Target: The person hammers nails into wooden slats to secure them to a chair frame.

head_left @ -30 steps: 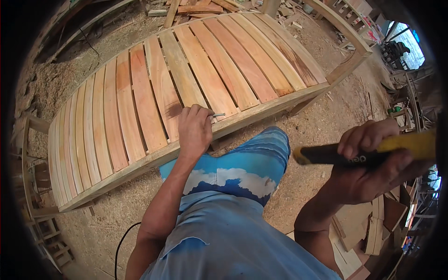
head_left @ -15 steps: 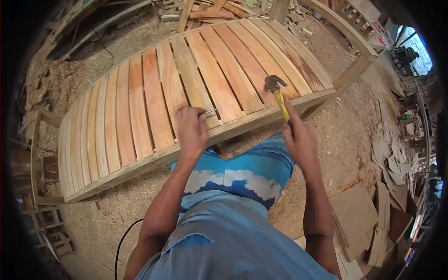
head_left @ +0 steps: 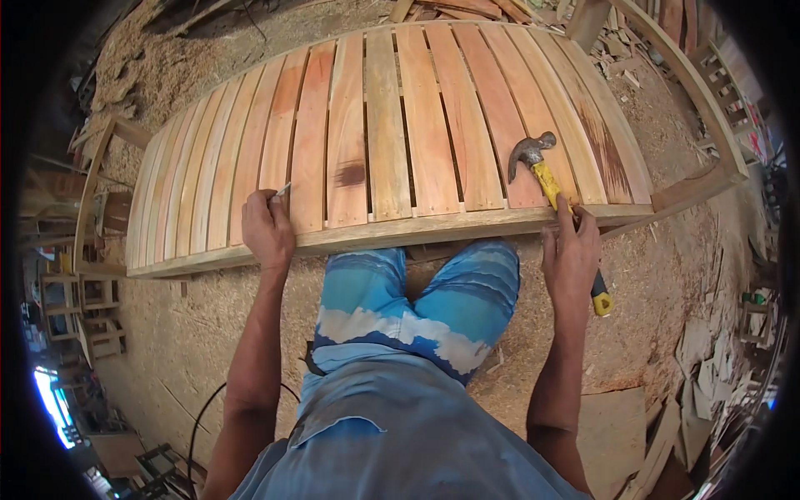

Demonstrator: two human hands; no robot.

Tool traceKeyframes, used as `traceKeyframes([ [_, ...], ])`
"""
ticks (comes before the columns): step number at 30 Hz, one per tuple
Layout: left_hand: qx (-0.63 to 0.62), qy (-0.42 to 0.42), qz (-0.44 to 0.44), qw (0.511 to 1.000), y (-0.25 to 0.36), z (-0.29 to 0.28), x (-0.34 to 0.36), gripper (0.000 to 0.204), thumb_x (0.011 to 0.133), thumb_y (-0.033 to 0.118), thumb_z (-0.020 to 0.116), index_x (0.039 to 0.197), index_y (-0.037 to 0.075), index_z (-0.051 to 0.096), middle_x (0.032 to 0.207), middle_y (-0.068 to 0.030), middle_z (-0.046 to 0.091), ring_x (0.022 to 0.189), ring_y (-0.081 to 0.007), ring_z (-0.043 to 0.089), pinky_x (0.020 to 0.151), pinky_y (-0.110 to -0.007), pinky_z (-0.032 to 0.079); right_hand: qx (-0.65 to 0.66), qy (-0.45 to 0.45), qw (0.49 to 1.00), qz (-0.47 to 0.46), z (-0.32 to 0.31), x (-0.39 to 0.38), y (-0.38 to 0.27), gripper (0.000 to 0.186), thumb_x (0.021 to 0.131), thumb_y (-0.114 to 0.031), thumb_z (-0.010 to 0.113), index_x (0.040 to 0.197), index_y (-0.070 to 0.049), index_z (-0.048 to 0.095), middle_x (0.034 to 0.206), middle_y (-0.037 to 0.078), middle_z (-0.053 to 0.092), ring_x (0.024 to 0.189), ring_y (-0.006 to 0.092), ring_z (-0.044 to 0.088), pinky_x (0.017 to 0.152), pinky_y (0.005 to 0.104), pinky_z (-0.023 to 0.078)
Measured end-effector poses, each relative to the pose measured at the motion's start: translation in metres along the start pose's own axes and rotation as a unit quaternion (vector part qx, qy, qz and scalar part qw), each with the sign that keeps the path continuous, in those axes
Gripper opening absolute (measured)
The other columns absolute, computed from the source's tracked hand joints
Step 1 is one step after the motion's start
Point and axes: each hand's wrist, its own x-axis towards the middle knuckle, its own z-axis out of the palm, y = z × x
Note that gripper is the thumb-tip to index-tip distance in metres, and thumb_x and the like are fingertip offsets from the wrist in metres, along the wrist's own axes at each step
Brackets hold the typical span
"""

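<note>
A long slatted wooden bench seat lies across in front of me, its slats running away from the front rail. My left hand rests at the near ends of the slats, left of the middle. Its fingers pinch a slim metal rod, which could be a nail or a punch. My right hand loosely grips a claw hammer near the right end of the rail. The hammer's head is over the slats, and its yellow-and-black handle end sticks out past my palm.
Armrest frames stand at the bench's left and right ends. Sawdust covers the floor. Sheet offcuts lie at the lower right, scrap wood at the back. A black cord curves near my left arm.
My left hand has moved left along the bench with the metal rod. The hammer has turned in my right hand, its handle end now showing below the palm. The whole view has shifted.
</note>
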Motion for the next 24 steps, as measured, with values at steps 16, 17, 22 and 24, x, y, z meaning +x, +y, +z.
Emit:
traceKeyframes([
  [16,0.04,0.038,-0.062,0.997,0.011,0.001,-0.007,0.009,0.101,0.012,0.065,0.108,0.007,0.066,0.103,-0.0154,0.069,0.099,-0.0397,0.063,0.088,-0.053,0.049,0.457,-0.374,0.8,0.104,0.201,-0.078,-0.15,0.063,0.092,-0.028,0.084,0.143,0.002,0.063,0.147,0.027,0.064,0.141,0.0426,0.057,0.118,0.0479,0.046],
  [17,0.048,0.037,-0.055,0.997,0.01,0.002,-0.005,0.008,0.1,0.012,0.065,0.106,0.007,0.066,0.104,-0.0139,0.07,0.1,-0.0392,0.062,0.088,-0.053,0.049,0.46,-0.376,0.798,0.101,0.22,-0.079,-0.151,0.063,0.092,-0.028,0.084,0.143,0.002,0.063,0.147,0.027,0.064,0.141,0.0426,0.057,0.118,0.0479,0.046],
  [22,0.057,0.024,-0.056,0.996,0.008,0.002,-0.002,0.008,0.1,0.013,0.065,0.106,0.008,0.066,0.105,-0.0131,0.069,0.099,-0.0392,0.062,0.087,-0.054,0.048,0.487,-0.353,0.797,0.052,0.255,-0.089,-0.16,0.068,0.092,-0.041,0.083,0.144,-0.002,0.065,0.147,0.022,0.067,0.14,0.0372,0.06,0.119,0.0461,0.045],
  [24,0.072,0.024,-0.043,0.996,0.006,0.001,0.0,0.008,0.1,0.013,0.065,0.105,0.008,0.066,0.105,-0.0126,0.069,0.099,-0.0391,0.062,0.087,-0.054,0.048,0.484,-0.342,0.804,0.058,0.248,-0.085,-0.164,0.069,0.091,-0.042,0.083,0.145,-0.003,0.065,0.148,0.021,0.066,0.141,0.0376,0.059,0.119,0.0458,0.045],
])
